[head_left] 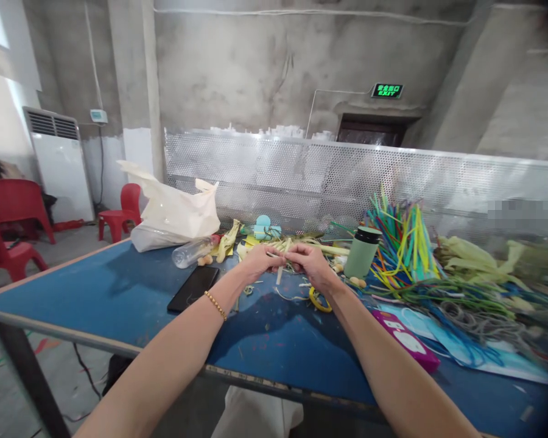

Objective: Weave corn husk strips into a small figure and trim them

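Note:
Both hands meet above the middle of the blue table (260,340). My left hand (261,260) pinches a pale green strip (281,272) that hangs down between the hands. My right hand (311,263) is closed at the same strip, its fingertips close to those of my left hand. Behind the hands lie more pale stalks and scraps (338,250). A yellow ring (319,300) rests beside my right wrist. To the left of my left forearm lies a black phone (193,289).
At the left stand a white plastic bag (178,216) and a clear bottle (192,252) on its side. Rightward are a green canister (362,252), colourful strips (411,243), tangled cords (484,322) and a purple box (406,340). Red chairs (16,204) stand beyond the table.

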The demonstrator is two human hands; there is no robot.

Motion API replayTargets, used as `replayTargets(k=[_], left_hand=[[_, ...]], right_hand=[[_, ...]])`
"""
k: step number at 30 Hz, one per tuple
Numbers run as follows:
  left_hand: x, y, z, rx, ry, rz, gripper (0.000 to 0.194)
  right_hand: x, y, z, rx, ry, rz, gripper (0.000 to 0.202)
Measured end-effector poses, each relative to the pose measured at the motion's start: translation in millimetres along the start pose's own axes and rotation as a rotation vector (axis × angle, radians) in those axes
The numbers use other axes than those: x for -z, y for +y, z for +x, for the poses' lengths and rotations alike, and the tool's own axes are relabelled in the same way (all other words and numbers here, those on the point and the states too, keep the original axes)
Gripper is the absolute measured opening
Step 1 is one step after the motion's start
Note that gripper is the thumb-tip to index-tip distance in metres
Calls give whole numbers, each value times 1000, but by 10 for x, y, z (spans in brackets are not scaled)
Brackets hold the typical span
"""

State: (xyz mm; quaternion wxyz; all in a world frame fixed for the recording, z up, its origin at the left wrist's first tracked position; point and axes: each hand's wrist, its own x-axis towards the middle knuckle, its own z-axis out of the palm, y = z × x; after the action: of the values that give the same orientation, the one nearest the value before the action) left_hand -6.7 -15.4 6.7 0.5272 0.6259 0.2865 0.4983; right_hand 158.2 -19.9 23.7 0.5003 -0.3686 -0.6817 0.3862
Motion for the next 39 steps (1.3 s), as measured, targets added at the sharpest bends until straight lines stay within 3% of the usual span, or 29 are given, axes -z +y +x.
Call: replayTargets(k=[6, 12, 14, 17, 31, 39], left_hand=[[-26, -49, 27, 89, 43, -75, 8], [-71, -76, 50, 77, 120, 26, 10], [-69, -84, 58, 57, 116, 44, 5], [-62, -90, 61, 26, 77, 29, 13], [-95, -109, 60, 18, 53, 30, 20], [-73, -99, 43, 0, -9, 25, 13]], right_hand=[[-36, -27, -22, 137, -11, -247, 25], [-32, -41, -4, 196, 41, -406, 28], [-29, -27, 7, 241, 74, -456, 23], [-45, -5, 7, 310, 106, -498, 20], [-153, 103, 5, 224, 185, -371, 20], [-159, 148, 18, 205, 225, -306, 19]])
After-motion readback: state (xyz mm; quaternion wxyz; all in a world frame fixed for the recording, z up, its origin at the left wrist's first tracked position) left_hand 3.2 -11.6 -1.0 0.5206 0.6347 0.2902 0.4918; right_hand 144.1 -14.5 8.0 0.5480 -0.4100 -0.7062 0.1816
